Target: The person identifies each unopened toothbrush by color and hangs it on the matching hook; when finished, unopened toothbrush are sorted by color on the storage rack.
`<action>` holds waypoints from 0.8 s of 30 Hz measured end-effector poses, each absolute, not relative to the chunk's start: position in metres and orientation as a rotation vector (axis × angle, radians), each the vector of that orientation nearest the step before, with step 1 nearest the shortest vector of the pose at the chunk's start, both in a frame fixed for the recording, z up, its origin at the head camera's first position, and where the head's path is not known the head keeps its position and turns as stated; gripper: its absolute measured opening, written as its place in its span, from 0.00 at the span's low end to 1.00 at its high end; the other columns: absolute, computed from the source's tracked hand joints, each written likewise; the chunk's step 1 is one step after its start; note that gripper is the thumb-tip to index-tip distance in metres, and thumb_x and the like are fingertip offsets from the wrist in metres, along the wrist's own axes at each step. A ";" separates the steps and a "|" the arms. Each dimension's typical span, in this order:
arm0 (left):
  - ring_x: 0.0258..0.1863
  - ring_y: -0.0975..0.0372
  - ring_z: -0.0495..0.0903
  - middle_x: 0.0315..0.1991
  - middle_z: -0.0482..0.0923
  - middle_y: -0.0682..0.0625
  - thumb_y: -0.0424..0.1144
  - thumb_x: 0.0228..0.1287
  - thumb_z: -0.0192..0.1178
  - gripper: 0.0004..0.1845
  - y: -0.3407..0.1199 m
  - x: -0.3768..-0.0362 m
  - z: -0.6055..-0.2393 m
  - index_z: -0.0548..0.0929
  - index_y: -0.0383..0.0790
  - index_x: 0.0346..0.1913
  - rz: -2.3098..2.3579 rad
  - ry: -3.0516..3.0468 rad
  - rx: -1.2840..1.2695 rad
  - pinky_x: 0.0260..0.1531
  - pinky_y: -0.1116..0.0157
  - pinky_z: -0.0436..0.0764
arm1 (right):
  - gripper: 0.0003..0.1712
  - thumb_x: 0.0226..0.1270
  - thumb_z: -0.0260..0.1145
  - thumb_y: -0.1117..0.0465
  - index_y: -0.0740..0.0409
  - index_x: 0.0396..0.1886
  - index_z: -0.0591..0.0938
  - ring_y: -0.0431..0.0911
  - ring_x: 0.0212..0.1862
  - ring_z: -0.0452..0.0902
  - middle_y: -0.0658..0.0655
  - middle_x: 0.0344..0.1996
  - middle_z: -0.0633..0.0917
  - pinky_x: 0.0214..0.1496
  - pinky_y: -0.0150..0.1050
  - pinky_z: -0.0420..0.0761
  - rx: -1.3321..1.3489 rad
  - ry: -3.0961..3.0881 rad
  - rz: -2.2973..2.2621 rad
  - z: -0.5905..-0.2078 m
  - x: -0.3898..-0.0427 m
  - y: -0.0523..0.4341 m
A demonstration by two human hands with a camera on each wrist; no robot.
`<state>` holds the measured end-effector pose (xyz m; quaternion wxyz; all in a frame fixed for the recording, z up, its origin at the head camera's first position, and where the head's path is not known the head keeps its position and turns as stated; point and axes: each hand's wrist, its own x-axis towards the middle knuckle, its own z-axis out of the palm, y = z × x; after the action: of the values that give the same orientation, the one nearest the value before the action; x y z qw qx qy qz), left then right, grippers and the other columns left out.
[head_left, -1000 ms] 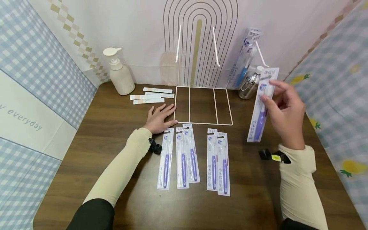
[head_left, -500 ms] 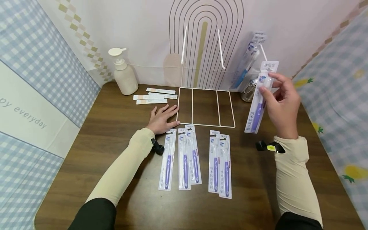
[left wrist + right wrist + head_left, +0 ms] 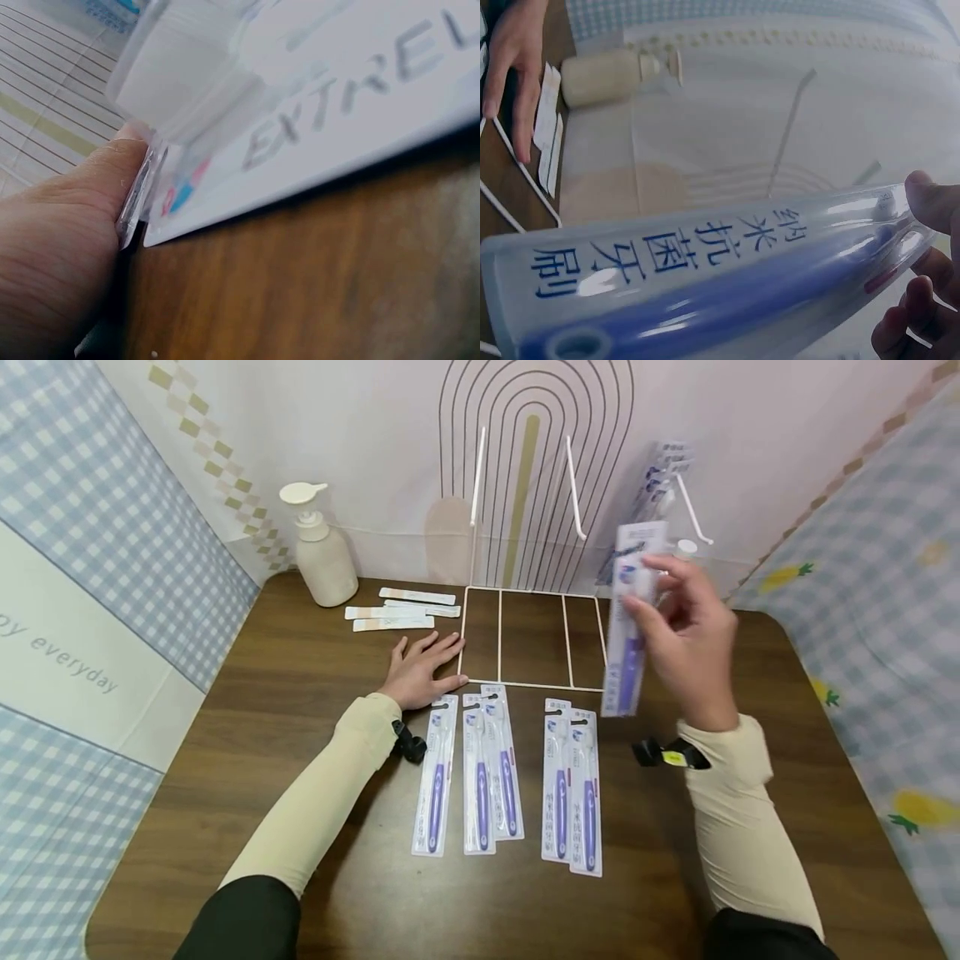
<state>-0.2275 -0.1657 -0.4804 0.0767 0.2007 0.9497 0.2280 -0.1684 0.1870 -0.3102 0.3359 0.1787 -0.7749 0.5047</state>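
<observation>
Head view: the right hand holds a packaged toothbrush upright above the worktop, its grip pinching the pack's upper part between thumb and fingers. Motion blurs the pack, so its print is unreadable here. The pack stands in front of the white wire rack, covering the rack's right edge. Behind the hand, another hanging pack and a metal bottle are mostly hidden. The left hand lies flat, fingers spread, at the rack's front left corner. Five packs lie in a row near the worktop's middle. A pump bottle stands at the back left.

Left wrist view: a thumb touches a pack's clear plastic edge; all else is blurred.

Right wrist view: the pack fills the frame, its lower end cut off, fingertips pinching it.
</observation>
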 end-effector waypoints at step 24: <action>0.85 0.57 0.43 0.85 0.48 0.62 0.65 0.78 0.55 0.41 -0.168 -0.229 -0.480 0.56 0.58 0.86 0.667 2.840 0.610 0.78 0.42 0.29 | 0.24 0.66 0.79 0.65 0.59 0.60 0.86 0.39 0.21 0.63 0.55 0.35 0.84 0.24 0.30 0.64 0.538 -2.038 1.374 -0.326 -0.230 0.133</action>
<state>-0.2286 -0.1680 -0.4804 0.0806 0.2040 0.9498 0.2230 -0.2305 0.1329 -0.3263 0.3076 0.2034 -0.7708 0.5195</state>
